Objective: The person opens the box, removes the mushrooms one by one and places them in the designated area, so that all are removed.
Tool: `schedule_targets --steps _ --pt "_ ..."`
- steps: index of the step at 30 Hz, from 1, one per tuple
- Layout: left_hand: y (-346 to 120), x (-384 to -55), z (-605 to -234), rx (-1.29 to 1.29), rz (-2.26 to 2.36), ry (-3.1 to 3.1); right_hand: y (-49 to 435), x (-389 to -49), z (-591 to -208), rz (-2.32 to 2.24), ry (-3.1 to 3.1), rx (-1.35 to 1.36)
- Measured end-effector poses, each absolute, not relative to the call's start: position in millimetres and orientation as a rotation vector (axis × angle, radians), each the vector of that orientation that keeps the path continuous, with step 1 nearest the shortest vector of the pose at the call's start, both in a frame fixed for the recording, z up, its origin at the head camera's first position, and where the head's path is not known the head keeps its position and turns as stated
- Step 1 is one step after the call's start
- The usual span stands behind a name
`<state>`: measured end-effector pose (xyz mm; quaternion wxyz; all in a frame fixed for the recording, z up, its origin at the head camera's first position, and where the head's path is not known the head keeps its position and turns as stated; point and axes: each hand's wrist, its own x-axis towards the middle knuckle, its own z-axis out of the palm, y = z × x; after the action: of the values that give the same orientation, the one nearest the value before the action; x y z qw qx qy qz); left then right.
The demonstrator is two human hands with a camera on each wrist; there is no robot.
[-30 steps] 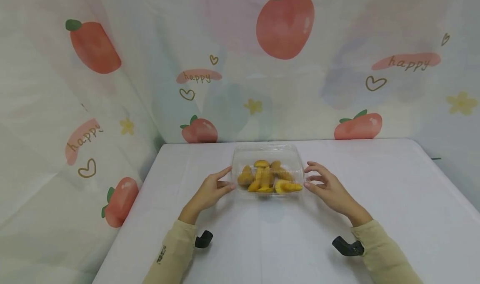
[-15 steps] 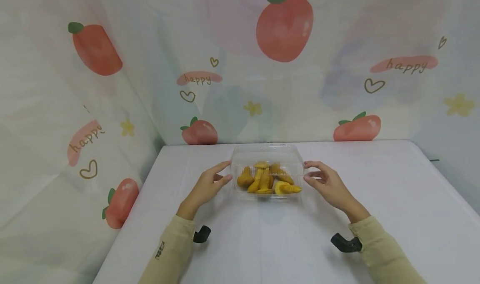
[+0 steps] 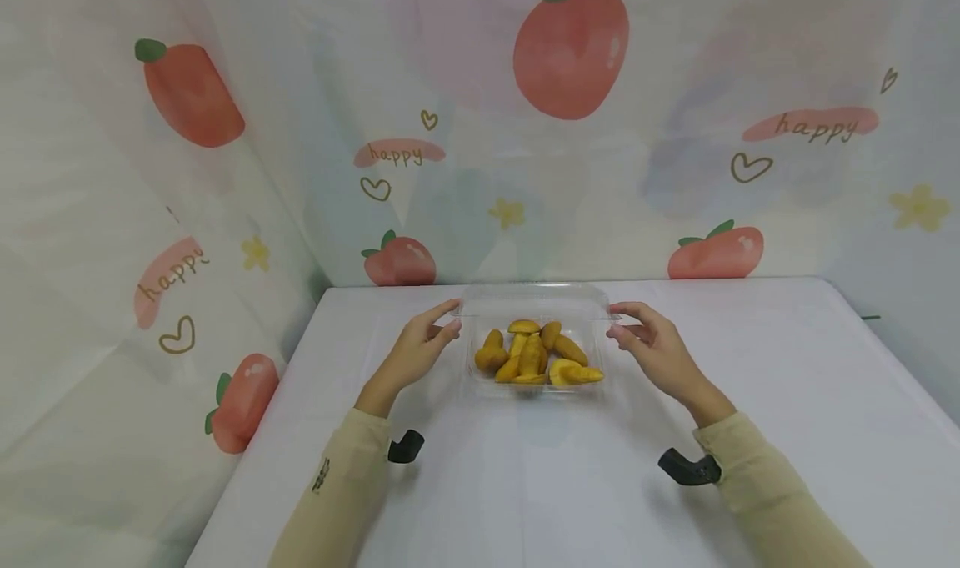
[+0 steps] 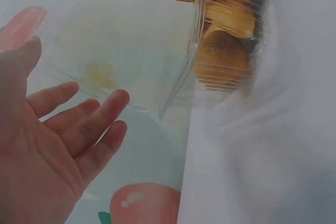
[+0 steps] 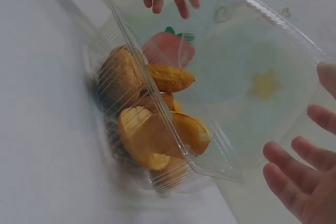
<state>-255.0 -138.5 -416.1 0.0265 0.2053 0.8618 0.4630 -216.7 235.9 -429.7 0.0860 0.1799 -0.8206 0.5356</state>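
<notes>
A clear plastic clamshell box (image 3: 480, 387) stands near the back of the table, holding several yellow-brown mushrooms (image 3: 531, 355). Its hinged lid (image 3: 536, 301) is tilted up between my two hands. At the lid's left front corner is my left hand (image 3: 412, 351), with the thumb at the edge and the fingers spread along the side. My right hand (image 3: 663, 355) mirrors it on the right. In the right wrist view, the right thumb (image 5: 328, 77) meets the lid's corner, while the other fingers (image 5: 286, 166) extend loosely beside it.
A white cloth covers the table (image 3: 525, 485). Behind it hangs a backdrop (image 3: 480, 84) printed with peaches, flowers and hearts, and it runs along the left side too. A curved black piece (image 3: 407, 447) juts from the left sleeve, and another black piece (image 3: 690, 469) from the right.
The lid has swung upward and back, uncovering the mushrooms from the front. Both hands have risen and moved farther back with it; the lower box and mushrooms have stayed in place.
</notes>
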Motion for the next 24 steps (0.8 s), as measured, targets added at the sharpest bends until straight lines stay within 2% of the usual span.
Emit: schedule_targets --steps 13,24 --pt "-131.3 -272.1 -409.5 0.729 1.609 2.629 235.1 -232.2 -420.1 1.616 -2.439 0.468" --pt "-129.1 -286.1 -413.0 0.661 1.712 2.549 230.0 -249.3 -411.8 1.644 -2.521 0.456"
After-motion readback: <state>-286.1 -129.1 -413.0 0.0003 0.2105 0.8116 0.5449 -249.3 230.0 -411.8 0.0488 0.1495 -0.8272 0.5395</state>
